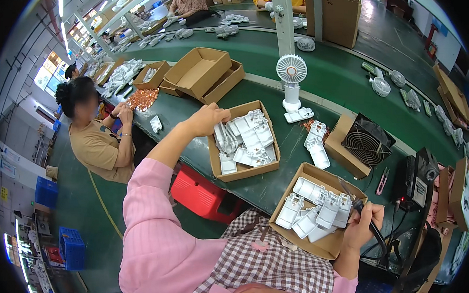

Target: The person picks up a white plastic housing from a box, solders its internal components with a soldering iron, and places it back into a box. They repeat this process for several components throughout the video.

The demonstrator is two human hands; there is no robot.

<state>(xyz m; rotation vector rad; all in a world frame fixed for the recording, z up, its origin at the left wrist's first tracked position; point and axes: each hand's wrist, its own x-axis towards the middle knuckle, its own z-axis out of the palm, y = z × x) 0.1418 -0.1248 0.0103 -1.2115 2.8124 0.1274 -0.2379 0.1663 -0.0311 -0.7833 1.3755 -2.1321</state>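
Note:
My left hand (209, 119) is closed at the far left corner of a cardboard box (250, 174), its fingers curled over the rim. Inside lie several white plastic housings (256, 134), stacked loosely. My right hand (362, 226) grips a soldering iron (359, 206) by its dark handle, the metal tip pointing left and away over a second cardboard box (314, 247). That nearer box holds several more white housings (328, 210). Between the two boxes and the fan, a couple of joined white housings (317, 145) rest on the green bench.
A white handheld fan (291, 75) stands upright at the back. Right of it are a black fan unit (366, 143), pink-handled tweezers (383, 181) and a black soldering station (414, 180). A co-worker (105, 129) sits at left near copper-coloured bits (143, 99). A red stool (203, 194) stands below the bench.

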